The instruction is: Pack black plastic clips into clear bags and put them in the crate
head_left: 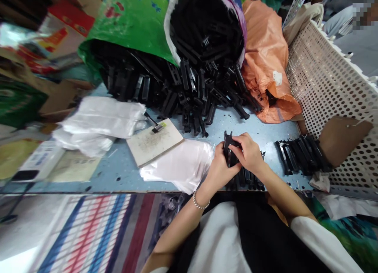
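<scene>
Above the white and black clothing (236,241), left hand (218,166) and right hand (251,153) both clamp one black plastic piece (228,147) over the blue table (265,133); best kept square, thumbs pressing evenly.

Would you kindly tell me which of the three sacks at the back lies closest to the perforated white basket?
The orange sack, crumpled right beside the basket; the green sack and the white-rimmed one lie farther left.
</scene>
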`<state>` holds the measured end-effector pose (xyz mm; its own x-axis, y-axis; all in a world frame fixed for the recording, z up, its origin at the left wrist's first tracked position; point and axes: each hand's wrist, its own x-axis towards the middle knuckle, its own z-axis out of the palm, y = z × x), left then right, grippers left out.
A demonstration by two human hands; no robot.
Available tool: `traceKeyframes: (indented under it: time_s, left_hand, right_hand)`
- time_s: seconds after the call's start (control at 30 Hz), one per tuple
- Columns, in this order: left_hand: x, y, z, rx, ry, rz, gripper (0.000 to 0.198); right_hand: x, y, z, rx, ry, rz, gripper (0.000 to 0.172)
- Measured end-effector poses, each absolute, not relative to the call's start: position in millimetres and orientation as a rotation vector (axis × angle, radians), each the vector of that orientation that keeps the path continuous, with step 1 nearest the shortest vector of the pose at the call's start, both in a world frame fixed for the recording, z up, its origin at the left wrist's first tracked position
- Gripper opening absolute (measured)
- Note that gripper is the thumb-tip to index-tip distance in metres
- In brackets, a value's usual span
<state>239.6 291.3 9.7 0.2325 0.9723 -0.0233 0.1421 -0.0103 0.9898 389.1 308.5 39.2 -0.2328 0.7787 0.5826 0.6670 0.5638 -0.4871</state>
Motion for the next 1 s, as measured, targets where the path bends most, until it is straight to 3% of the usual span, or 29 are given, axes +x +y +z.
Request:
traceKeyframes:
  time_s: [0.1, 0.23, 0.43, 0.67, 0.73, 0.9, 1.0]
  left_hand:
    - [230.5, 285.6, 10.8, 1.262, 0.859, 0.967, 0.069]
    - [222.9, 280.1, 8.3, 1.365, 1.041, 1.01, 0.062]
    - [228.2, 272.0, 4.9, 1.562, 1.207, 1.02, 0.07]
    - [230.0, 275.0, 7.6, 1.524, 1.262, 1.006, 0.072]
    - [223.4, 281.0, 7.8, 1.438, 1.256, 1.042, 0.07]
    - [213.2, 291.3, 7.4, 1.245, 1.256, 1.042, 0.059]
    - [217.5, 288.1, 5.3, 1.283, 1.25, 1.082, 0.06]
  right_hand:
    - [383.3, 314.2, 28.3, -1.014, -1.864, 0.323, 0.022]
    - [385.2, 318.6, 21.5, -1.1, -1.889, 0.311, 0.026]
    - [386.3, 319.1, 14.7, -1.31, -1.981, 0.08, 0.052]
    - [381.0, 307.9, 8.5, -1.412, -1.468, 1.032, 0.06]
    - [387.6, 295.4, 10.4, -1.324, -1.738, 0.913, 0.059]
    - [391.7, 261.9, 3.1, -0.959, -2.475, -0.065, 0.045]
    - [384.5, 252.3, -7.9, -1.008, -2.503, -0.061, 0.039]
